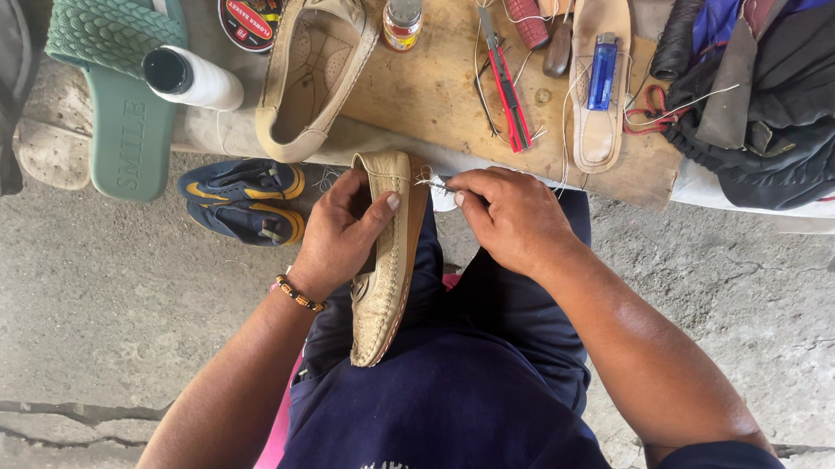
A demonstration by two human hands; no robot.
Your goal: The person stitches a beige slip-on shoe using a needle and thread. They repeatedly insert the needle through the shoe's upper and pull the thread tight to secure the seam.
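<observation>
Left hand (340, 235) gripping beige shoe (387, 262) on edge, right hand (510, 216) pinching needle (432, 183) at sole seam; mid-stitch, next likely needs pulling thread taut.

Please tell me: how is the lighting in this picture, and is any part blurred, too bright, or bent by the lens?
Head view: soft, even daylight with weak shadows; the beige shoe, left hand and right hand are sharp; the concrete floor is overexposed at the far left edge; the wide lens bends the wooden board slightly; the thread near the fingers is too thin to see clearly.
</observation>
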